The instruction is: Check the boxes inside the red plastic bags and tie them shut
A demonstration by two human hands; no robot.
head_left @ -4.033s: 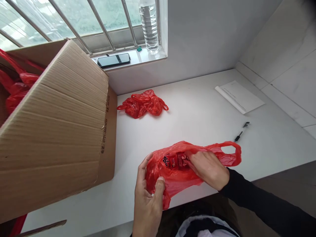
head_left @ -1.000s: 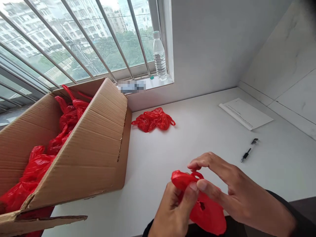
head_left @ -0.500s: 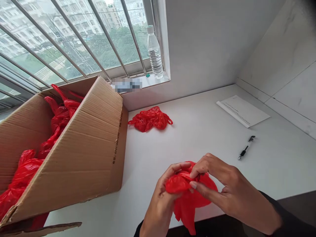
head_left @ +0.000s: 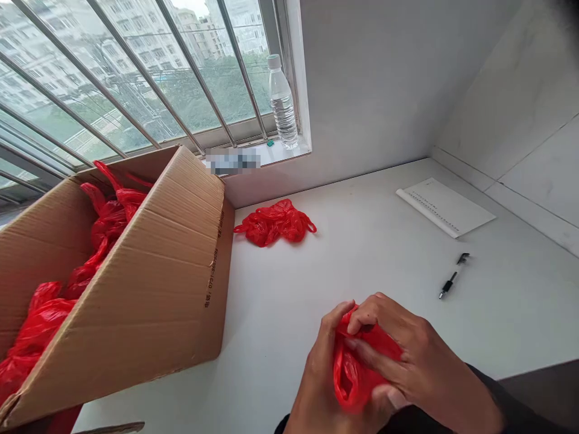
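A red plastic bag [head_left: 357, 374] is bunched up between both my hands near the table's front edge. My left hand [head_left: 321, 380] wraps round its left side, fingers closed on the plastic. My right hand [head_left: 407, 355] presses on its top and right side, thumb under the bundle. What the bag holds is hidden. A second red bag [head_left: 275, 223], tied up, lies further back on the white table [head_left: 362, 253]. A tilted cardboard box [head_left: 136, 289] at the left holds several more red bags [head_left: 104, 223].
A black pen [head_left: 452, 278] and a sheet of paper [head_left: 446, 206] lie on the right of the table. A water bottle [head_left: 281, 102] and a blurred flat object [head_left: 231, 160] sit on the window sill behind bars. Walls close the back and right.
Four seconds ago the bag lay open on the table with my right hand inside it. Since then both hands have gathered it and now squeeze it into a tight bundle.
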